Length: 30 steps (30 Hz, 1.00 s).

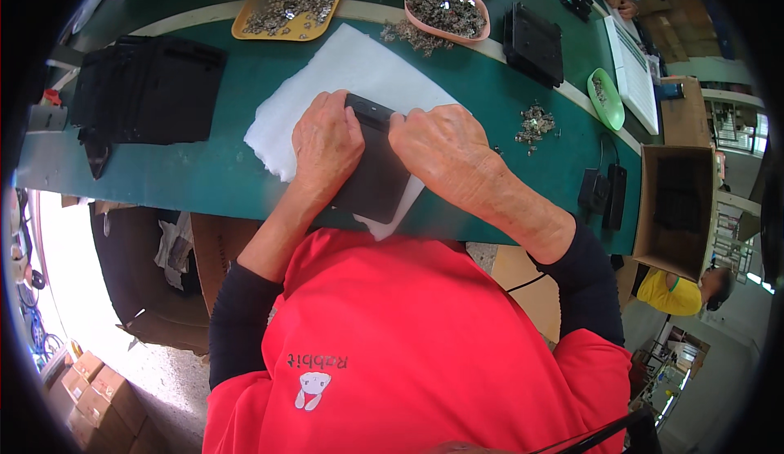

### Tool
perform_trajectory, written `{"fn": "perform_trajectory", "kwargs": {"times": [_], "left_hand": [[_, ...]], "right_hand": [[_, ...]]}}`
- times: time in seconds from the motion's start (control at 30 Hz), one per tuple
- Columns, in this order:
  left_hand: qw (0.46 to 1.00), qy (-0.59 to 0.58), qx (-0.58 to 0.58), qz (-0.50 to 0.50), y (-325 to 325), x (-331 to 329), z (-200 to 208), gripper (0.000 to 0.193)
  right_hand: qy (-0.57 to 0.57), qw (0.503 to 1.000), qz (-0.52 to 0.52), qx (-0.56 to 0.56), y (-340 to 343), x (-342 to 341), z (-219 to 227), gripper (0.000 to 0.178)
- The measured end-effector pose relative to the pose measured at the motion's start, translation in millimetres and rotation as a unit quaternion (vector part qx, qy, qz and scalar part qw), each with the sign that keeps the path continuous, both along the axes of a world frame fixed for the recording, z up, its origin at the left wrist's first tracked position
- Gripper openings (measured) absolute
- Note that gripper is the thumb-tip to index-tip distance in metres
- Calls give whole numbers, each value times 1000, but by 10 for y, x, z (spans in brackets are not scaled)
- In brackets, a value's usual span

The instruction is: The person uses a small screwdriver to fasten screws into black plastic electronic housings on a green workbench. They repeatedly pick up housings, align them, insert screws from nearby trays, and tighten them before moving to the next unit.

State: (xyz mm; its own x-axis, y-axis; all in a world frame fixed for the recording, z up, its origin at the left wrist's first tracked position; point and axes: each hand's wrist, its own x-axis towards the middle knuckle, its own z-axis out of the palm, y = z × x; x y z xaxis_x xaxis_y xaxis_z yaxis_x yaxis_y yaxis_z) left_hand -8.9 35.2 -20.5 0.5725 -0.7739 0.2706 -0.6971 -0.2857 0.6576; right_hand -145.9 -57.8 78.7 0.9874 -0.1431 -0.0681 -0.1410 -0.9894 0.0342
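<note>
A flat black rectangular plastic case (374, 175) lies slightly tilted over a white foam sheet (367, 58) at the table's near edge. My left hand (325, 142) is closed round its left side, the fingertips at the far left corner. My right hand (447, 145) is curled, its knuckles bent against the case's far right corner. Whether a small part is also in the right fingers is hidden.
On the green table (163, 168) sit a yellow tray (238, 28) and a pink tray (480, 36) of small metal parts. Black panels (155, 86) are stacked left, more black cases (532, 44) right. A green dish (611, 115) and a cardboard box (645, 242) stand further right.
</note>
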Motion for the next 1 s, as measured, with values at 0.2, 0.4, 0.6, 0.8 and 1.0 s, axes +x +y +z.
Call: {"fn": "perform_trajectory", "kwargs": {"times": [0.2,0.4,0.6,0.8,1.0], "left_hand": [[995,94,-7,-20,69,118,76,26],[971,229,63,-39,182,263,224,25],[962,263,64,-41,196,336,124,23],[959,274,58,-39,191,321,104,23],[973,232,7,-10,221,193,61,20]], "right_hand": [[30,996,-79,6,-37,-52,-18,15],[-78,994,-67,30,76,65,-425,40],[-99,994,-50,24,63,66,-539,40],[-84,996,-31,7,44,52,-530,43],[-66,998,-9,-8,75,106,-465,41]]}}
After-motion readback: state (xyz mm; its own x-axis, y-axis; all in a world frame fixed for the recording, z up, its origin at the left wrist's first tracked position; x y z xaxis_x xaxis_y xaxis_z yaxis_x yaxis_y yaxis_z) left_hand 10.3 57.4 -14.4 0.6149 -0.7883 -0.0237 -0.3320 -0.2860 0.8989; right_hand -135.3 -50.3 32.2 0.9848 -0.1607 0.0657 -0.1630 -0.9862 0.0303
